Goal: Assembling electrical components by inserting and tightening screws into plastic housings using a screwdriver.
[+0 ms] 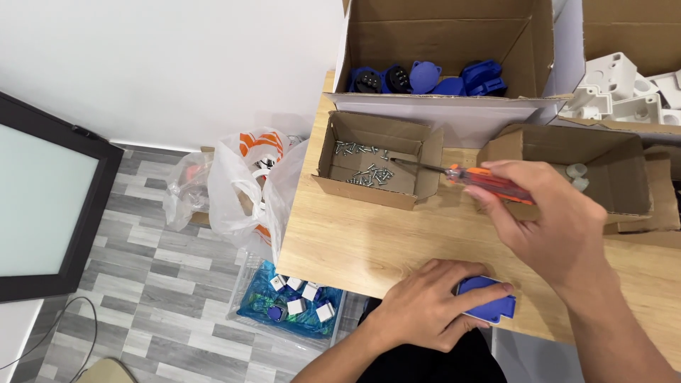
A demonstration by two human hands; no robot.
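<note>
My left hand (433,301) presses down on a blue plastic part (491,296) at the near edge of the wooden table (355,241). My right hand (550,216) grips an orange-handled screwdriver (482,179). Its metal shaft reaches left, with the tip over a small open cardboard box (372,167) that holds several loose screws (365,174).
A large carton with blue parts (425,76) stands at the back. Another box of white parts (624,89) is at the back right, and an open brown box (567,159) sits behind my right hand. Plastic bags (245,181) and a floor bin with white pieces (294,305) lie left of the table.
</note>
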